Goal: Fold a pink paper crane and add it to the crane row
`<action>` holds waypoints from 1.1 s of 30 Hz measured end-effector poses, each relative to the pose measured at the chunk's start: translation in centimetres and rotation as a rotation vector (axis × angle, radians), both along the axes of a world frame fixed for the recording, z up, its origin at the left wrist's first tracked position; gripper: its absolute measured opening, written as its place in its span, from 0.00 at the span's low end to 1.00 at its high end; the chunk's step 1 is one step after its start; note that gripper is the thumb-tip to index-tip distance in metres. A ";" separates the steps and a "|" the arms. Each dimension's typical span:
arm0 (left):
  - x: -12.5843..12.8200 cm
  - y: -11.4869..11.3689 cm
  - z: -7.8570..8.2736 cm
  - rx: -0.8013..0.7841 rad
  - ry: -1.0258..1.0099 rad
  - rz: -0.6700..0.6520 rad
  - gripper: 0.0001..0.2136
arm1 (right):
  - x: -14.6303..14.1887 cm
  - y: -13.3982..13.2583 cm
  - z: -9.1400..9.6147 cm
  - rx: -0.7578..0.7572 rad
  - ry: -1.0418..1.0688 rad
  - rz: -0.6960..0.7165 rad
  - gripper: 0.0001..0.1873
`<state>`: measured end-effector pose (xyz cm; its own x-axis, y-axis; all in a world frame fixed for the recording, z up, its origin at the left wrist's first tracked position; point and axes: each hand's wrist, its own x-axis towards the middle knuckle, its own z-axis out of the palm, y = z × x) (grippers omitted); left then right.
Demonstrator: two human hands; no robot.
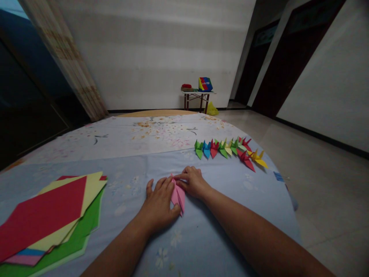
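A folded piece of pink paper (178,197), narrow and pointed at its lower end, lies on the blue tablecloth between my two hands. My left hand (161,200) rests over its left side, fingertips near the top and thumb close to the lower tip, holding it against the cloth. With bent fingers, my right hand (191,181) grips the upper right edge of the same paper. The fingertips of both hands meet near its top point, and the exact pinch there is partly hidden.
A stack of colored paper sheets (49,215) lies at the left. Several folded paper cranes (213,149) stand in a row at the right, near the edge of the round table. Farther back, a small table (198,92) holds a colorful box (205,84).
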<state>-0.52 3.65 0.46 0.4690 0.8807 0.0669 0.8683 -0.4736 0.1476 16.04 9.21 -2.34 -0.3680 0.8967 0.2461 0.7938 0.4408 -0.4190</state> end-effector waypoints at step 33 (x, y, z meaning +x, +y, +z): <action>-1.5 -0.9 -1.1 0.155 -0.086 0.013 0.21 | 0.3 -0.5 0.7 0.006 -0.008 0.059 0.10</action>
<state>-2.01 2.71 -0.61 0.4440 0.8629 0.2416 0.8619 -0.4850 0.1482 16.30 8.76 -1.68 -0.4220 0.8720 0.2482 0.7700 0.4892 -0.4096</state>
